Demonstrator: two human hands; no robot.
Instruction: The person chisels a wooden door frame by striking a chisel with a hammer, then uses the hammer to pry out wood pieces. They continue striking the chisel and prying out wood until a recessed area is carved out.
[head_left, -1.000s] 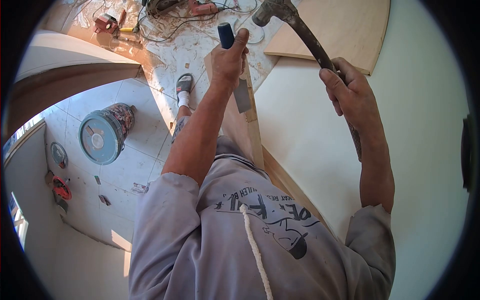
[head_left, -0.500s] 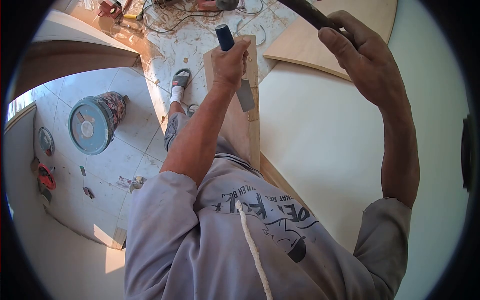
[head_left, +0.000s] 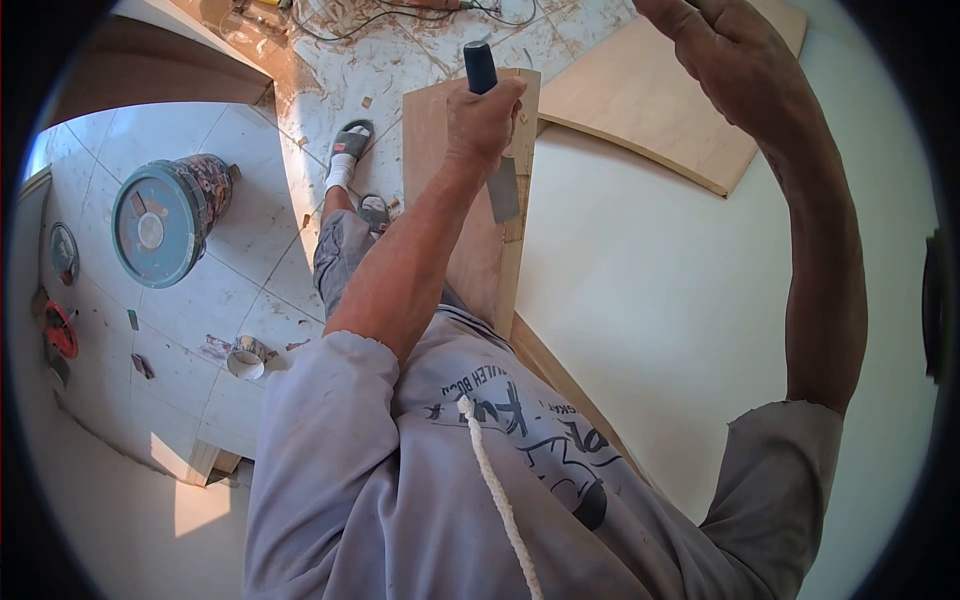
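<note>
Projecting from the tight fist of the left hand (head_left: 487, 120), a dark blue handle (head_left: 481, 68) was held over a wooden board (head_left: 475, 255), near its far end. Below the fist, a flat metal blade (head_left: 503, 190) was seen along the board's right edge; whether it was pressed into the wood could not be told. The right hand (head_left: 735, 60) was raised at the far right and cut off by the edge of view, so its grip could not be told. Across the grey shirt (head_left: 400, 480), dark lettering (head_left: 513, 400) was printed, of which "ULEH BO" could be made out, the rest being broken by folds. A red label (head_left: 340, 149) too small to be read was carried on a sandal (head_left: 352, 136). On the left, a mottled bucket (head_left: 165, 225) was covered by a blue-grey lid.
</note>
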